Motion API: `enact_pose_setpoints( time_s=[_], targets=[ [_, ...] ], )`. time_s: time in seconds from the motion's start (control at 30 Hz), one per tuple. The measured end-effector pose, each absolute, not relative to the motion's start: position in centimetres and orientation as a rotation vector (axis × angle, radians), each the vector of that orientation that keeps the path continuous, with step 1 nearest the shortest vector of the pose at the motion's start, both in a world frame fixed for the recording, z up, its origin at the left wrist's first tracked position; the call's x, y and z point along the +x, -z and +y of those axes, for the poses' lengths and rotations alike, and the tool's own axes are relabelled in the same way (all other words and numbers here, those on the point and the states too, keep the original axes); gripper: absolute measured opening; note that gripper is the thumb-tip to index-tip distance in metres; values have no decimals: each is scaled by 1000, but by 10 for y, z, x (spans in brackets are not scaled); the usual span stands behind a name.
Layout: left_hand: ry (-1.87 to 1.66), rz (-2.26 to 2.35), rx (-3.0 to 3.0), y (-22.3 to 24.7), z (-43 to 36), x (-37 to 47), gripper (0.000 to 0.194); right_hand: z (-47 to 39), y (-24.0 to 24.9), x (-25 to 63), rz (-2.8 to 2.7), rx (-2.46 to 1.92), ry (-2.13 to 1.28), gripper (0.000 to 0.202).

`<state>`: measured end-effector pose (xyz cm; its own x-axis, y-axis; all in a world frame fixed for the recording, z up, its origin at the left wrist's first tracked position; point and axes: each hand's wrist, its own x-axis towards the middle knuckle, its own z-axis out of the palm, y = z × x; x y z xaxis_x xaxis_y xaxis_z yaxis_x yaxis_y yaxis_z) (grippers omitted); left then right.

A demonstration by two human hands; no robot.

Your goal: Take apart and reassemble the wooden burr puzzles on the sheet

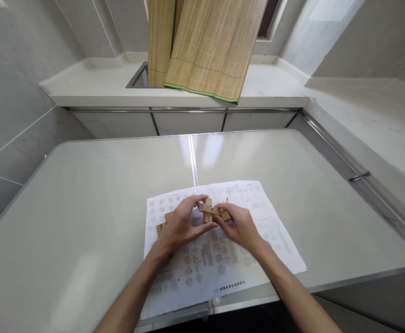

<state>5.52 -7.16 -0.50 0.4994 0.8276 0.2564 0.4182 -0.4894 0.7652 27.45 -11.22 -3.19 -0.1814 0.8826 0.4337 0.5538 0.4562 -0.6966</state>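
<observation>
Several small wooden blocks, fitted across one another as a block assembly [207,209], are held just above a printed paper sheet [223,273]. My left hand [184,219] grips the assembly from the left, fingers over its top and thumb at its bottom. From the right, my right hand [239,224] pinches a notched wooden piece [226,216] that reaches into the assembly. Partly hidden behind my left hand, more wooden pieces [161,229] with dark marks lie on the sheet. Rows of small block diagrams cover the paper.
The sheet lies on a pale folding table [126,171] with a metal seam down its middle. Beyond its far edge is a white counter [98,85] with a sink [140,78]. Bamboo mats [212,51] hang over the counter. Tiled walls stand at the left and back.
</observation>
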Motion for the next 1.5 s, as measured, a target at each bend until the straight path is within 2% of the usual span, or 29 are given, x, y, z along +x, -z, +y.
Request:
enact_pose_setpoints(
  time_s=[0.2, 0.63, 0.83, 1.5],
  targets=[
    [-806, 1002, 2117, 6, -72, 56, 63, -111, 35, 276, -1940, -1209, -390, 9],
    [-814, 1024, 2083, 0, -71, 57, 62, -113, 33, 275, -1937, -1252, -564, 15],
    [-809, 996, 2089, 0, -71, 57, 62, -113, 33, 275, -1962, -1234, -503, 11],
    [-768, 1027, 2061, 4, -71, 54, 70, -113, 33, 275, -1949, -1250, -476, 15]
  ],
)
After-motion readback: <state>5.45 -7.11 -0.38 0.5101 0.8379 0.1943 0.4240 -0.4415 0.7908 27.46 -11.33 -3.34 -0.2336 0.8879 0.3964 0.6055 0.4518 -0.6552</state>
